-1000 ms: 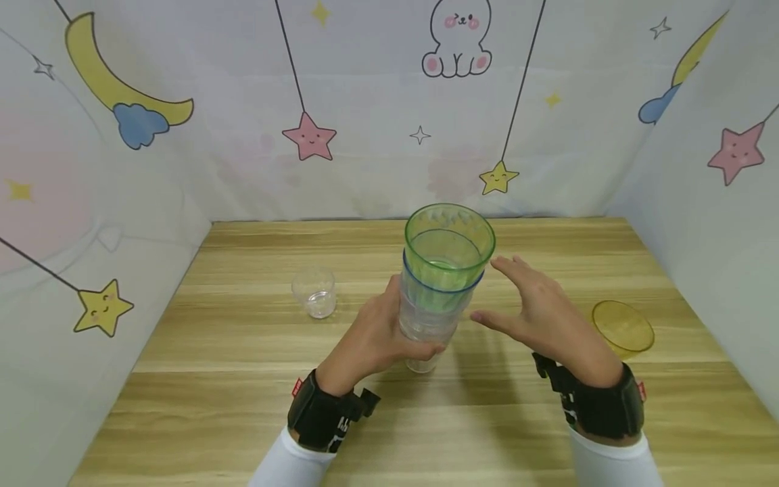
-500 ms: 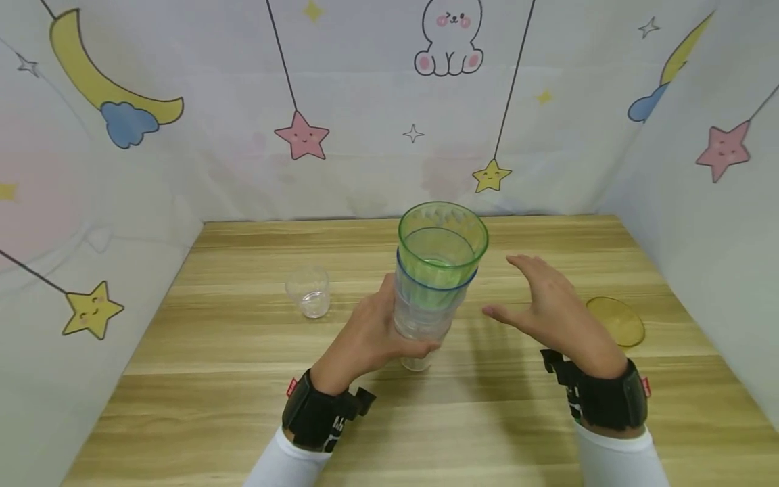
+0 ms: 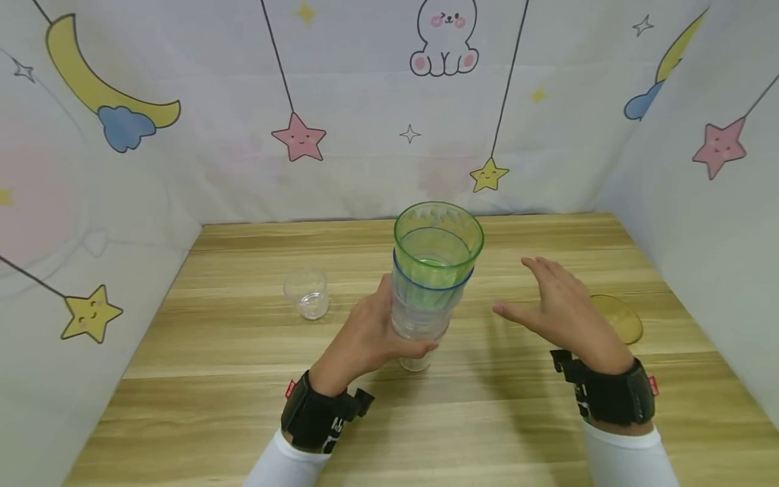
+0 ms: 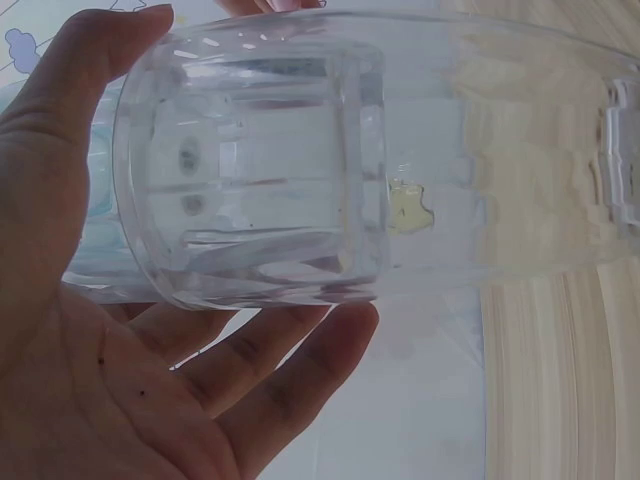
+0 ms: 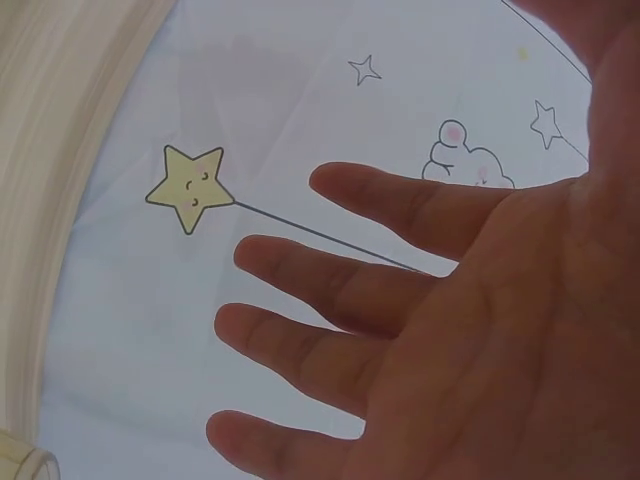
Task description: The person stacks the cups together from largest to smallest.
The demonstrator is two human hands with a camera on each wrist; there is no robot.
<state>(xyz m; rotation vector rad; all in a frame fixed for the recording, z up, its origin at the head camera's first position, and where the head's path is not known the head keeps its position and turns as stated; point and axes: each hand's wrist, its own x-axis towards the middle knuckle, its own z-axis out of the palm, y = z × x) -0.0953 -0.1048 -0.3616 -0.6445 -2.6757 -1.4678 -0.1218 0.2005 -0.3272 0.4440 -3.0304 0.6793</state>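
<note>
My left hand (image 3: 377,331) grips a stack of nested plastic cups, thumb on the near side. On top is a green cup (image 3: 438,233), set in a blue-rimmed one (image 3: 420,279); clear cup walls (image 4: 430,140) show below, reaching down toward the table. In the left wrist view the fingers curve under the clear cup, and one base shows inside another. Right of the stack and apart from it, my right hand (image 3: 562,308) hangs with fingers spread and nothing in it. Behind its wrist lies a yellow cup (image 3: 621,318), partly hidden.
A small clear cup (image 3: 310,292) is on the wooden table (image 3: 243,365), left of the stack. White cloth walls (image 3: 353,182) printed with stars and moons enclose the back and both sides.
The right hand has drawn away from the stack toward the right, near the yellow cup. The left hand still holds the stack in place; the head view has shifted slightly.
</note>
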